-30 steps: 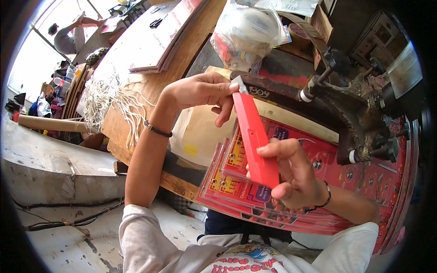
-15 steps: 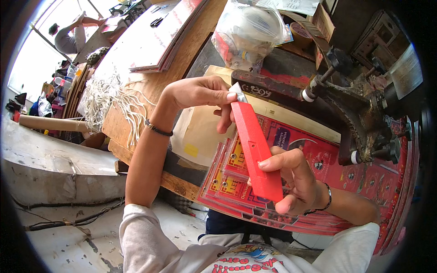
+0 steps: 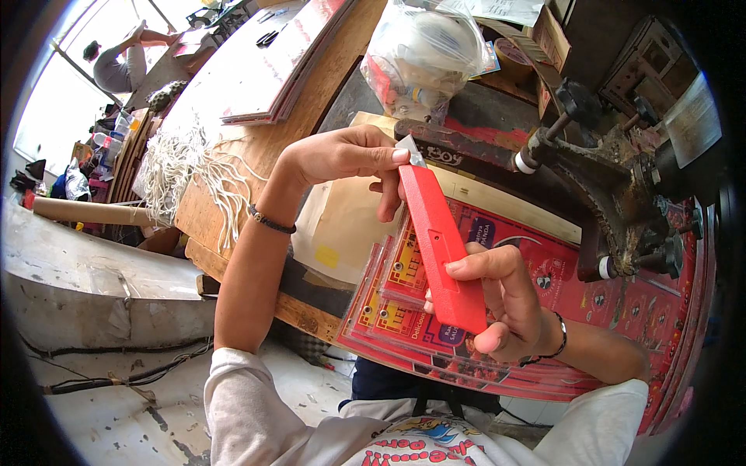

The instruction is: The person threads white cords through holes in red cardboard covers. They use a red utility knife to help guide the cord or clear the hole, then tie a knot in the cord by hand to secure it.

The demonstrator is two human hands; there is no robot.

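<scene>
A red-handled utility knife (image 3: pixel 443 256) is held up between my two hands, its silver blade end pointing up and away. My left hand (image 3: pixel 365 163) pinches that silver end between thumb and curled fingers. My right hand (image 3: pixel 505 299) grips the lower part of the handle, thumb on its face and fingers behind. Under the knife lies a stack of red printed sheets (image 3: pixel 536 264) with clear edges. Brownish card (image 3: pixel 334 225) is beneath my left hand.
A dark metal clamp-like machine (image 3: pixel 590 179) with black knobs stands over the stack at right. A clear plastic bag (image 3: pixel 423 58) of items sits beyond my hands. White cords (image 3: pixel 194 175) hang over the wooden table (image 3: pixel 256 155). A person (image 3: pixel 124 66) sits far left.
The knife's lower end has shifted slightly up and right, with my right hand moving a little along with it. My left hand still pinches the silver end.
</scene>
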